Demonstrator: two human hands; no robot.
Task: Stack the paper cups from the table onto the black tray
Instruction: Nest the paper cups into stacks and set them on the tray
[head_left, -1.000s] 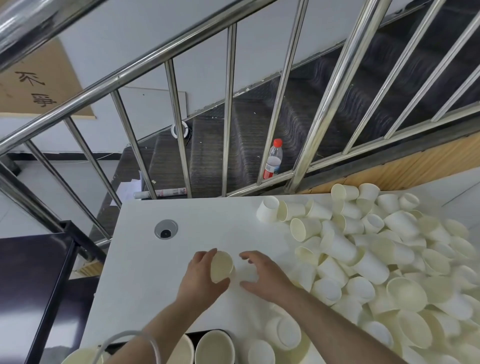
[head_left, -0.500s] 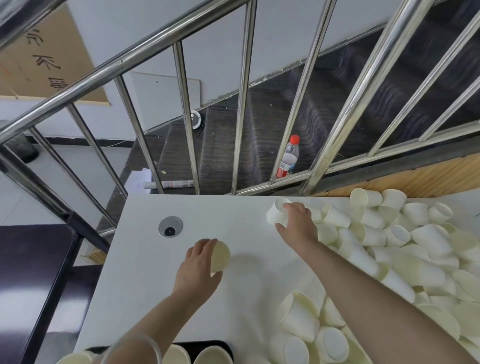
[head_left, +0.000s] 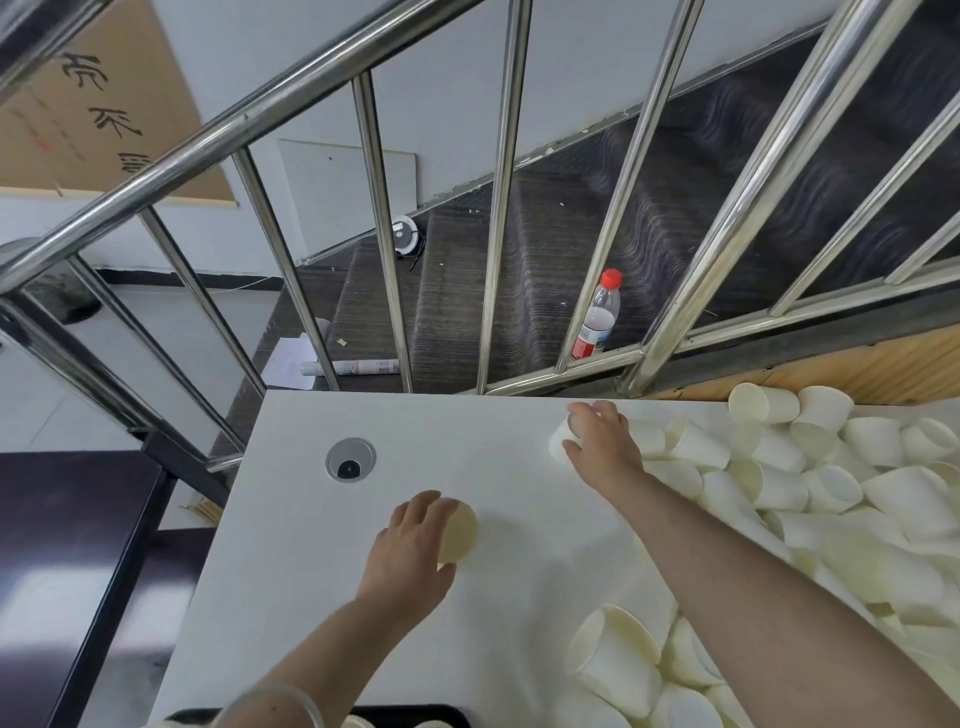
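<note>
My left hand (head_left: 410, 551) grips a cream paper cup (head_left: 458, 530) above the white table (head_left: 291, 519), near its middle. My right hand (head_left: 597, 441) reaches to the far edge and curls round another paper cup (head_left: 560, 441) lying on its side at the left end of the heap. A big heap of paper cups (head_left: 810, 499) covers the right half of the table. The black tray (head_left: 415, 713) shows only as a dark strip at the bottom edge, with cup rims just visible in it.
A steel stair railing (head_left: 498, 218) stands right behind the table's far edge, with a plastic bottle (head_left: 597, 317) on the stairs beyond. A round cable grommet (head_left: 350, 460) sits in the table's left part. A dark surface (head_left: 62, 545) lies left of the table.
My right hand left the cup in my left hand, reached out to the far edge and closed on a cup at the heap's left end. My left hand kept holding its cup.
</note>
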